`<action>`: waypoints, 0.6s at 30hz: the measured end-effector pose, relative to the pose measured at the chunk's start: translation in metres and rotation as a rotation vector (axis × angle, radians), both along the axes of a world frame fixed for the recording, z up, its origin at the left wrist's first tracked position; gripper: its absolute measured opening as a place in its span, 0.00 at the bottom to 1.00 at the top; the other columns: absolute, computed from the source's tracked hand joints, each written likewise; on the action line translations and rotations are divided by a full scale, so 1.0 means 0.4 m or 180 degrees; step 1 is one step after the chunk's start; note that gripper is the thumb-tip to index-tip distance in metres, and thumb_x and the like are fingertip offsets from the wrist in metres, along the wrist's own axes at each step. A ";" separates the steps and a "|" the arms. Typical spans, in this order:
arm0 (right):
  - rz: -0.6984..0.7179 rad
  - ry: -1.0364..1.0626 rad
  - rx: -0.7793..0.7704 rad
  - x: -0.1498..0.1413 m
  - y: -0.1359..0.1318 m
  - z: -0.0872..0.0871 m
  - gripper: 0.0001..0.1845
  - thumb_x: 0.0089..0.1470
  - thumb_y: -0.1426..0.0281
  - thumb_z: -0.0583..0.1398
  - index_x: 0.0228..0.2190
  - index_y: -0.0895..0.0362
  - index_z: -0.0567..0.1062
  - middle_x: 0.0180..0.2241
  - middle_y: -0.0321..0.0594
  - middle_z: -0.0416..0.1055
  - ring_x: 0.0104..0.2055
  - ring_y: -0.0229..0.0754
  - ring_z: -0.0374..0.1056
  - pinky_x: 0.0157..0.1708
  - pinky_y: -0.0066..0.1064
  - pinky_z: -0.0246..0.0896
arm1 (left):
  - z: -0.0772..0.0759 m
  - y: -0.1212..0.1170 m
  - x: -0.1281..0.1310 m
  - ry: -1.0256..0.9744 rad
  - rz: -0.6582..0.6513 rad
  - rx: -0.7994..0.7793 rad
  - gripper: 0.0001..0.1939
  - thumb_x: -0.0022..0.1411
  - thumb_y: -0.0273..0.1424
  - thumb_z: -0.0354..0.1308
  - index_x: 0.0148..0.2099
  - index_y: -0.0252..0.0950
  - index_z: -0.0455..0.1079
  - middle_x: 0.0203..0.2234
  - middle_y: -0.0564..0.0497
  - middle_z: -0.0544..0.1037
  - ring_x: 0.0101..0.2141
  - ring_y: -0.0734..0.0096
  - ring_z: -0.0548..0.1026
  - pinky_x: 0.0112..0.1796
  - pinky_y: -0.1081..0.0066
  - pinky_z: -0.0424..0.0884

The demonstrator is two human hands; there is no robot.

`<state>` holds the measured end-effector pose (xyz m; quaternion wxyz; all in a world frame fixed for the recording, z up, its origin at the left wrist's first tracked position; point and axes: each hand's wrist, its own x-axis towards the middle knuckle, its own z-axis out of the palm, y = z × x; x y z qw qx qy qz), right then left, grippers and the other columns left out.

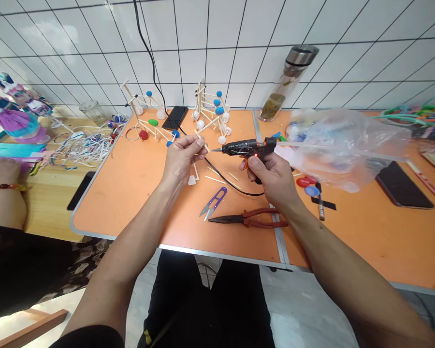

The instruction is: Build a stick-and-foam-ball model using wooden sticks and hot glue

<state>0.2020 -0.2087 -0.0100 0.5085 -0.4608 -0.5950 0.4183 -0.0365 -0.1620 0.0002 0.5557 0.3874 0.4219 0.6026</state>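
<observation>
- White tile wall point(239, 48) w/ dark grout lines behind far edge of tabletop
- Orange tabletop point(130, 193) w/ metal trim and a metal seam right of centre; wooden table point(47, 203) off its left edge
- Clear plastic bag point(348, 147) bunched near right edge, very light and soft, contents unclear
- Another person's forearm point(3, 203) at wooden table, w/ bead bracelet point(3, 187)
- Stick-and-ball models point(210, 113) near far edge: light, prob. fragile at joints, safest lifted by base
- Right hand point(266, 179) above tabletop centre-right: fingers point(253, 164) wrapped round grip of black hot glue gun point(246, 147), red light on; gun prob. light and stiff, best held by grip, nozzle likely hot
- Left hand point(184, 157) above tabletop centre: fingers point(195, 145) pinched narrow on thin wooden stick point(203, 141), tip just beside gun nozzle; stick light and stiff, prob. snaps if forced, best held away from nozzle
- Near front edge: long-nose pliers point(248, 218) w/ red handles, purple thread snips point(212, 203)
- Black power cord point(232, 181) looping under gun, able to snag loose sticks
</observation>
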 end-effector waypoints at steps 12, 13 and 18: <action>-0.0093 -0.0217 0.0071 -0.006 -0.008 0.009 0.33 0.58 0.33 0.68 0.33 0.50 0.79 0.24 0.35 0.69 0.26 0.41 0.62 0.28 0.35 0.61 | 0.001 -0.003 0.002 -0.0026 0.0002 0.0036 0.16 0.55 0.36 0.83 0.34 0.37 0.79 0.26 0.55 0.81 0.27 0.78 0.78 0.33 0.76 0.79; -0.0094 -0.0219 0.0079 -0.006 -0.008 0.009 0.33 0.58 0.33 0.68 0.33 0.50 0.79 0.24 0.35 0.70 0.27 0.41 0.63 0.28 0.35 0.61 | 0.002 -0.003 0.002 -0.0019 0.0004 0.0029 0.16 0.55 0.36 0.83 0.34 0.37 0.79 0.26 0.55 0.81 0.27 0.78 0.79 0.34 0.75 0.79; -0.0087 -0.0230 0.0102 -0.008 -0.008 0.009 0.32 0.59 0.34 0.68 0.33 0.51 0.79 0.26 0.36 0.72 0.26 0.40 0.62 0.29 0.35 0.61 | 0.003 -0.003 0.003 -0.0036 0.0031 0.0012 0.16 0.56 0.35 0.83 0.34 0.37 0.78 0.26 0.55 0.81 0.27 0.77 0.79 0.34 0.75 0.79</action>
